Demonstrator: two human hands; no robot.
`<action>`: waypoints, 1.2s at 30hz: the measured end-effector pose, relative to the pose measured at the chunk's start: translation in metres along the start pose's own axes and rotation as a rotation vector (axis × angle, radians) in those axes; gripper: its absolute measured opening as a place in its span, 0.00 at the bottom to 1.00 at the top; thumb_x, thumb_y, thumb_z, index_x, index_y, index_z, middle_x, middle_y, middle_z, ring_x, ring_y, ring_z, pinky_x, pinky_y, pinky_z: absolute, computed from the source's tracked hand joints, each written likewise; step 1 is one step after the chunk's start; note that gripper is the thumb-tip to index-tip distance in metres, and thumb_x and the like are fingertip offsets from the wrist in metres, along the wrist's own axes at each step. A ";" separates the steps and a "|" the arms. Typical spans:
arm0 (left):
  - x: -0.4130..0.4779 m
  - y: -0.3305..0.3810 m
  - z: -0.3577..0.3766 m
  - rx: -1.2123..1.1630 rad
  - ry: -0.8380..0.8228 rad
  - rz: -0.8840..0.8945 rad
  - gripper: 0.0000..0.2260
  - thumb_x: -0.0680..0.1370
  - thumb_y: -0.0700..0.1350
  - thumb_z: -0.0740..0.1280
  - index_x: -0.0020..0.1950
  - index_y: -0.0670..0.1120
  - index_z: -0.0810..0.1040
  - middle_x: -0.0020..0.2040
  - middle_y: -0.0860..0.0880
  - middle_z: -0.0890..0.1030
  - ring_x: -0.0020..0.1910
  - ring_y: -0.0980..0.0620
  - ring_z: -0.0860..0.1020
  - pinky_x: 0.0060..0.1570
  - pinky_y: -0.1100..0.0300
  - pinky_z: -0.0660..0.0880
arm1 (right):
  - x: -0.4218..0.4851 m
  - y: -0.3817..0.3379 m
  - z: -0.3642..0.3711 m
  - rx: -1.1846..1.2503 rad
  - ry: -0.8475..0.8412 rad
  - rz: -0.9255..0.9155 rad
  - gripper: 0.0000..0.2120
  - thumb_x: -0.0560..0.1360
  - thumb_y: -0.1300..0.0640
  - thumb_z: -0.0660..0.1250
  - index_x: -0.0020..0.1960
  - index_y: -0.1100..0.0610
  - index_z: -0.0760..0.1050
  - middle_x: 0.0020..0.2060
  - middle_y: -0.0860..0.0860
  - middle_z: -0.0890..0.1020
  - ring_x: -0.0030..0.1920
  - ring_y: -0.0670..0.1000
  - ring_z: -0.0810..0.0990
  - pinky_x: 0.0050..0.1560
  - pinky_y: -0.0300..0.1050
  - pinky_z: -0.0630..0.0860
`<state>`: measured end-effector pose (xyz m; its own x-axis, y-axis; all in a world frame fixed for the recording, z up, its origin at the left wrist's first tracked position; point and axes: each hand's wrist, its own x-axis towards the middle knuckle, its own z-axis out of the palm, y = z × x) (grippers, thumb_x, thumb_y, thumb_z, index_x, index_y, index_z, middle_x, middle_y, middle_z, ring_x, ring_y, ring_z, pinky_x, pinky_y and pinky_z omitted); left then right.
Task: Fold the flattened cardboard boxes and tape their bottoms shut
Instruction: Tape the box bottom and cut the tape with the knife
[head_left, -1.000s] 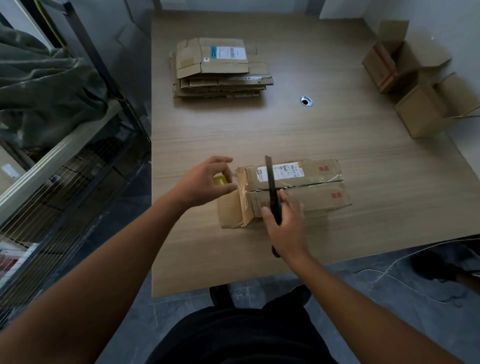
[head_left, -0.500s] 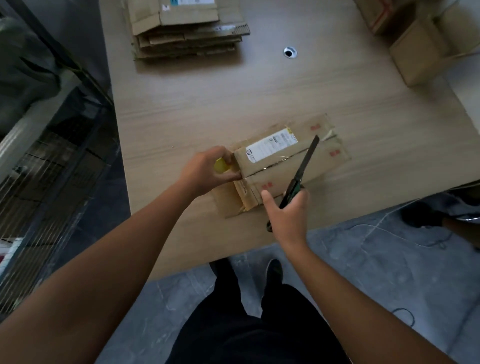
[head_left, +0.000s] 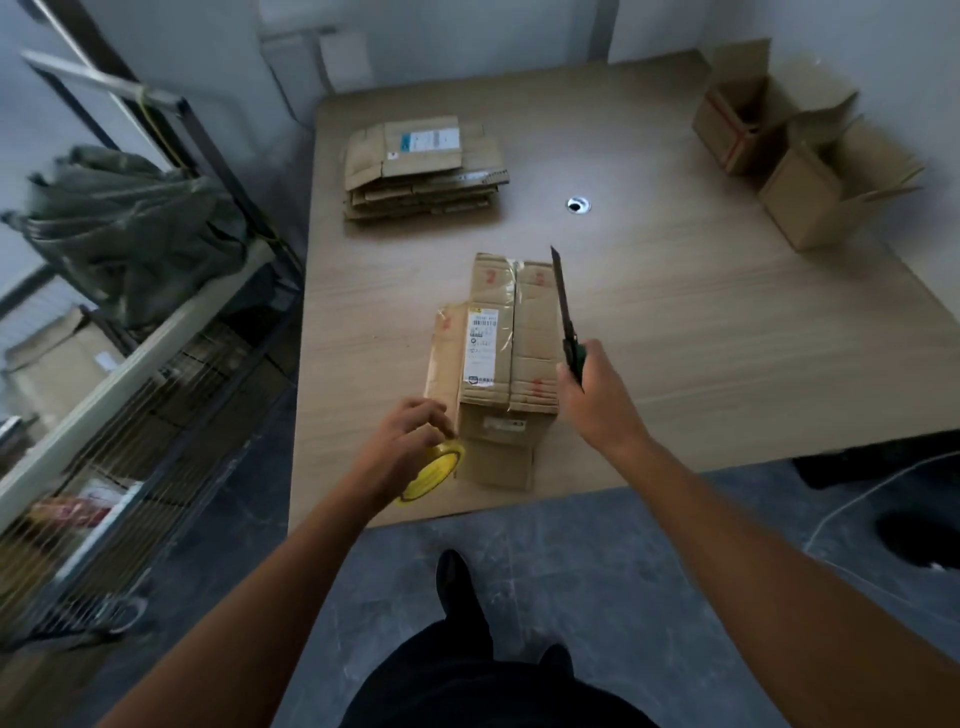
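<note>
Box: the cardboard box (head_left: 511, 358) stood on the worktop (head_left: 701, 322) near its front edge, closed bottom up, with clear tape along the centre seam. One loose flap stuck out on its left side and another lay flat toward the person.
Left hand: the left hand (head_left: 402, 447) was at the box's near left corner, its fingers (head_left: 434, 422) curled round a yellow tape roll (head_left: 435, 470). The fingertips lay right beside the left flap; whether they touched it could not be told.
Right hand: the right hand (head_left: 597, 402) was just beside the box's near right corner, closed round the handle of a knife (head_left: 565, 317). The long dark blade pointed away from the person and ran along the box's right edge.
Stack of flattened boxes: the stack of flattened boxes (head_left: 423, 169) lay at the far left of the worktop, well apart from both hands.
Folded boxes: two open folded boxes (head_left: 826, 187) sat at the far right corner.
Cable hole: a round cable hole (head_left: 577, 204) showed between the stack and the folded boxes.
Rack: a metal rack (head_left: 135, 374) stood left of the worktop.
</note>
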<state>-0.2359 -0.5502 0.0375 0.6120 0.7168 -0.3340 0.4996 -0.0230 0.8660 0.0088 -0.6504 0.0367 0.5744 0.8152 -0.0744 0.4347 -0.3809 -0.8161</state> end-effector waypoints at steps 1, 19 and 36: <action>-0.008 0.013 -0.001 0.035 -0.018 0.022 0.11 0.72 0.47 0.63 0.47 0.44 0.81 0.61 0.49 0.74 0.63 0.47 0.73 0.59 0.53 0.75 | -0.011 -0.008 -0.006 0.103 0.003 -0.014 0.04 0.83 0.57 0.63 0.51 0.54 0.67 0.40 0.51 0.77 0.38 0.51 0.77 0.42 0.50 0.73; -0.002 0.114 0.022 -0.026 -0.177 0.192 0.15 0.82 0.52 0.66 0.67 0.53 0.71 0.48 0.44 0.82 0.47 0.46 0.82 0.49 0.48 0.80 | -0.031 -0.064 -0.059 0.578 -0.124 0.052 0.07 0.80 0.61 0.69 0.44 0.55 0.76 0.27 0.44 0.72 0.29 0.45 0.69 0.32 0.40 0.69; 0.251 0.159 -0.111 0.861 -0.196 0.321 0.17 0.74 0.66 0.69 0.50 0.55 0.83 0.44 0.54 0.82 0.43 0.57 0.79 0.44 0.55 0.78 | 0.160 -0.018 -0.029 0.699 0.224 0.453 0.08 0.81 0.59 0.67 0.43 0.58 0.75 0.30 0.51 0.75 0.28 0.48 0.70 0.31 0.43 0.69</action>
<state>-0.0708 -0.2968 0.1326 0.8525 0.4584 -0.2514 0.5225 -0.7633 0.3800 0.1129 -0.5260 0.0561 0.7446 0.5165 -0.4229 -0.3537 -0.2320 -0.9061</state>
